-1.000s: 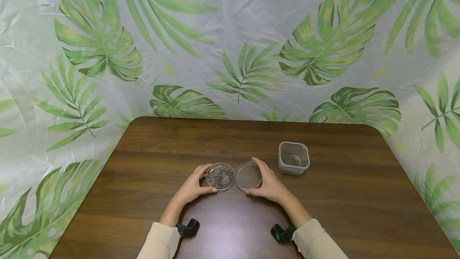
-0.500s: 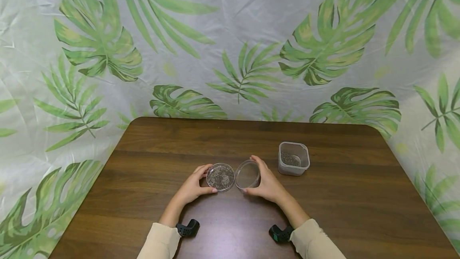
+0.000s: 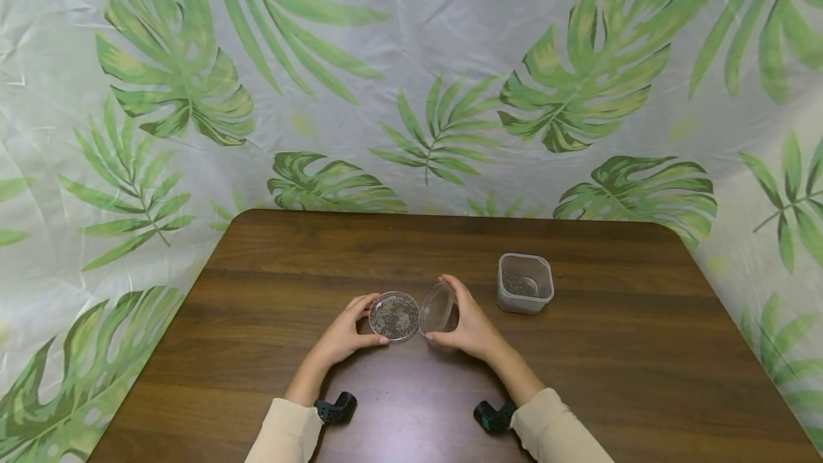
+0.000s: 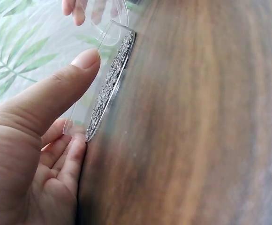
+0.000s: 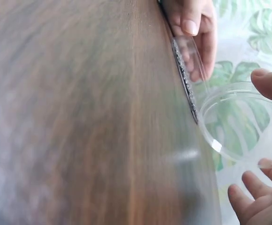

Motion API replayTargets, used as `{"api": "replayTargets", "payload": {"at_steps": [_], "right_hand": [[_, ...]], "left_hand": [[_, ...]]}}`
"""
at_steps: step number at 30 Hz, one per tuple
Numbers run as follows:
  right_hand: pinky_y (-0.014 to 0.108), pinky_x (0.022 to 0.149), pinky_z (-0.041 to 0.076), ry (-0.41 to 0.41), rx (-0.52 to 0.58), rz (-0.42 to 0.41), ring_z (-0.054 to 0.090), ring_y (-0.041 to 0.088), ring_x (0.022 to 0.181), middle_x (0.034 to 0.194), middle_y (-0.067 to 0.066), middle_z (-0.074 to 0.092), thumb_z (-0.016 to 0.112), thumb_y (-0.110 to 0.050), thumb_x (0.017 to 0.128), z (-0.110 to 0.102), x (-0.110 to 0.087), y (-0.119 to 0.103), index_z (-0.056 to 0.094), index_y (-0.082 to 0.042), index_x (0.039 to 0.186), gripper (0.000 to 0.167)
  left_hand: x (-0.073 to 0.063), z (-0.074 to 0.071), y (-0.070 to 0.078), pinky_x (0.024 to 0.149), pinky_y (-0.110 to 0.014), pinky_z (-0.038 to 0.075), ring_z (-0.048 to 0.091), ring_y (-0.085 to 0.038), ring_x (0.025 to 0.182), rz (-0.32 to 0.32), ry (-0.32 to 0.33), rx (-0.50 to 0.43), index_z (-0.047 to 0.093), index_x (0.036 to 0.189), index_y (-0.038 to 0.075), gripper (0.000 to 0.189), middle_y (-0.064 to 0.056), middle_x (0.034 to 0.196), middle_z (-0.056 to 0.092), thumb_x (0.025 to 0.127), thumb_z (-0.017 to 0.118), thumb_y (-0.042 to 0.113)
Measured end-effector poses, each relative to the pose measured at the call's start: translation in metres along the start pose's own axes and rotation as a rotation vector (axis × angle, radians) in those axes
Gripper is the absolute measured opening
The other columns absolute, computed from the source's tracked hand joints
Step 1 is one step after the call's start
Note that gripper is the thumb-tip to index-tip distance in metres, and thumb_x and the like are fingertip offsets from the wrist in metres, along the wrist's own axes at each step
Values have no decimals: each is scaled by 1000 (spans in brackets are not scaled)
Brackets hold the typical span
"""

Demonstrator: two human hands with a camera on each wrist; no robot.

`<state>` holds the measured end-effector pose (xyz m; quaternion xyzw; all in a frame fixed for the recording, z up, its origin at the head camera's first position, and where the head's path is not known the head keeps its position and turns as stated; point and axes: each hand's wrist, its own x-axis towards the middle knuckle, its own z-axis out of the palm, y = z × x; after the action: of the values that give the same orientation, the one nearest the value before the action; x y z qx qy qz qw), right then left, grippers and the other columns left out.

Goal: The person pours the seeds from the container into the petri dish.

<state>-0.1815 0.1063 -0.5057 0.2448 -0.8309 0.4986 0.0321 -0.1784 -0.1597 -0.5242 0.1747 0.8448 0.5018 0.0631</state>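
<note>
A clear petri dish (image 3: 394,316) with a layer of grey-brown granules lies flat on the table. My left hand (image 3: 347,329) grips its left side, thumb at the near edge and fingers at the far edge; the left wrist view shows the granules (image 4: 109,86) through the dish wall. Just right of it, my right hand (image 3: 472,324) holds a clear petri dish lid (image 3: 437,308) by its rim between thumb and fingers. The lid is tilted up, its left edge low beside the dish, and nothing shows inside it.
A square clear plastic tub (image 3: 525,304) holding some of the same granules stands behind and right of my right hand. The brown wooden table (image 3: 308,256) ends at a leaf-patterned cloth (image 3: 437,56) behind it.
My right hand has moved slightly left and tipped the lid from nearly flat to steeply tilted, its right side rising. The left hand and the dish have stayed in place.
</note>
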Motion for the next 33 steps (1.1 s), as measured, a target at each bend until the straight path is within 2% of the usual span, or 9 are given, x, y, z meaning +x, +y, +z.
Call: {"api": "replayTargets", "payload": {"at_steps": [5, 8, 14, 20, 24, 30, 33], "right_hand": [[42, 101, 29, -20, 97, -7, 26, 28, 129, 139, 17, 28, 83, -13, 61, 3, 2, -4, 20, -3, 138, 100], [41, 100, 30, -18, 107, -2, 28, 27, 128, 139, 14, 27, 83, -15, 62, 7, 3, 2, 20, -3, 138, 100], [43, 98, 34, -2, 163, -15, 35, 35, 122, 138, 15, 28, 84, -16, 61, 13, 6, 2, 21, -3, 138, 100], [41, 98, 33, 4, 251, 9, 38, 38, 119, 139, 16, 26, 83, -10, 61, 18, 8, 1, 21, -5, 138, 100], [45, 98, 32, 1, 280, 20, 36, 42, 119, 140, 17, 23, 82, -6, 62, 19, 9, -4, 21, -9, 139, 98], [55, 98, 27, -21, 340, 14, 32, 48, 119, 140, 25, 18, 78, 3, 65, 15, 9, -25, 20, 0, 137, 92], [54, 98, 28, -28, 347, 10, 33, 46, 119, 140, 25, 18, 78, 2, 64, 17, 10, -24, 20, 0, 137, 93]], "left_hand": [[0, 0, -1, 97, -38, 36, 45, -26, 114, 0, 0, 3, 40, 134, 7, 82, -10, 132, 39, 65, 81, 24], [1, 0, 0, 97, -38, 36, 45, -26, 113, -2, 2, 3, 41, 134, 7, 82, -10, 132, 39, 65, 81, 23], [1, 0, 0, 97, -37, 36, 45, -25, 114, 4, 1, 2, 41, 134, 6, 81, -10, 131, 40, 65, 81, 22], [0, 0, 1, 97, -39, 37, 46, -27, 112, 3, 8, 1, 41, 134, 6, 82, -11, 131, 40, 65, 81, 25], [-1, 0, 1, 97, -39, 36, 46, -28, 113, 2, 7, 0, 40, 134, 5, 83, -11, 131, 39, 65, 81, 25], [-1, 0, 2, 97, -39, 37, 46, -27, 113, 1, 6, -1, 41, 134, 6, 82, -11, 131, 39, 65, 81, 25], [-1, 1, 2, 97, -39, 37, 46, -27, 113, 1, 5, -1, 41, 134, 6, 82, -11, 131, 39, 65, 81, 25]]}}
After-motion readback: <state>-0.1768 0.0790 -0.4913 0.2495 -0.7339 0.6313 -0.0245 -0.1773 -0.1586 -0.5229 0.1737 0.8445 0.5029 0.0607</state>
